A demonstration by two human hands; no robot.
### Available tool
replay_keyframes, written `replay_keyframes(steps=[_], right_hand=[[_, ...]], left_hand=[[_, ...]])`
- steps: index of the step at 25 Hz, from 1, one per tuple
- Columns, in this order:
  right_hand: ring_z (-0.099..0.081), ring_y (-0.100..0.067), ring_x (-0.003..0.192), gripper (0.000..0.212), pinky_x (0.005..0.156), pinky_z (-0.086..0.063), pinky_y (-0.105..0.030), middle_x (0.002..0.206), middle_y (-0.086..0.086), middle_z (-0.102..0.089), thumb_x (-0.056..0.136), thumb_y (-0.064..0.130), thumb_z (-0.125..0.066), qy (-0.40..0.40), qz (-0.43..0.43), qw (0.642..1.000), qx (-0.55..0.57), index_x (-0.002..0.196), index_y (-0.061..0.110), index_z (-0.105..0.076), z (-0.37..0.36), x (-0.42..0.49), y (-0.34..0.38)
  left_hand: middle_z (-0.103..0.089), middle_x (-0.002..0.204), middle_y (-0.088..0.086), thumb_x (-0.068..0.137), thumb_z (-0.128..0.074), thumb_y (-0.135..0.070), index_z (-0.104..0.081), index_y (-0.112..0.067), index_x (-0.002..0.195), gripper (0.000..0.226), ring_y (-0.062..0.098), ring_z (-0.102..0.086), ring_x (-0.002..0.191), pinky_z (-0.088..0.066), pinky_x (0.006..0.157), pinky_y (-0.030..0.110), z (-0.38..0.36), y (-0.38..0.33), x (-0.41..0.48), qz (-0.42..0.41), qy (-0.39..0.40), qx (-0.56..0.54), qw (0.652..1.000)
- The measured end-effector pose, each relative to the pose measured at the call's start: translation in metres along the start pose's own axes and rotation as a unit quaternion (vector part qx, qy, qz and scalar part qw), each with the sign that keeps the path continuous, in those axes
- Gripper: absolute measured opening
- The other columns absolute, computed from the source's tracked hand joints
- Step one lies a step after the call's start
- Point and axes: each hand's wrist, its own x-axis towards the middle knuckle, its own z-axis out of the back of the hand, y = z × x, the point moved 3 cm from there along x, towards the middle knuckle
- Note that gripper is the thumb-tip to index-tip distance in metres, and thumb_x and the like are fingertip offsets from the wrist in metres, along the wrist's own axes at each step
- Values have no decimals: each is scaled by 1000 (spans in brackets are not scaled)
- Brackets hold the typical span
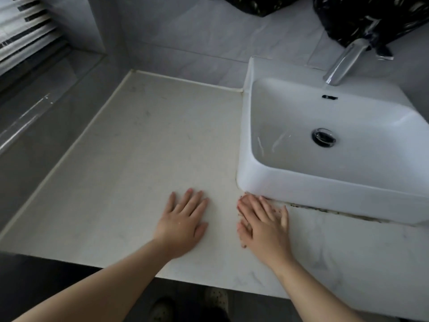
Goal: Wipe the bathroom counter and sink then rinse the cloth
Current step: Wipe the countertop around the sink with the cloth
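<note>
Left hand (183,219) flat on counter (139,147), fingers straight, nothing held. Right hand (262,221) flat beside sink (255,180), pressing what looks like speckled cloth (239,214), mostly hidden. Could slip off cloth under ungripped palm; could skip grime along sink base.

free: counter (144,145) left of sink (245,154) | obstacle: sink wall, tap (343,63) over basin | maybe bag (362,19) behind

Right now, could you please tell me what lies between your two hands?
In the head view, only a bare strip of counter lies between the left hand and the right hand, both flat on it.
</note>
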Motion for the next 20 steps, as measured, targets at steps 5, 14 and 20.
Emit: replay_keyframes(steps=[5,14,20], right_hand=[[-60,-30,92,45,68,-45,-42,116,0,-65,72,50,-48,-24,-64,997,47,111,36,-66,13,-10,-27],[-62,-13,75,29,65,-50,-31,77,21,-58,83,19,-62,-22,51,915,400,93,32,-38,104,47,-26],[-59,-13,67,45,63,-51,-25,89,6,-56,70,24,-80,-108,3,860,499,98,29,-45,186,104,-75]], left_hand=[[-61,126,3,80,-39,-45,-58,-20,120,51,26,-51,120,-28,103,49,-5,-13,11,34,-50,-21,998],[-49,101,-19,83,-37,-50,-61,-27,106,41,-3,-53,87,-48,69,21,113,-58,90,60,-200,-339,917],[-68,87,-10,78,-44,-60,-63,-32,97,39,5,-64,82,-49,70,19,172,-88,178,-40,-19,-505,862]])
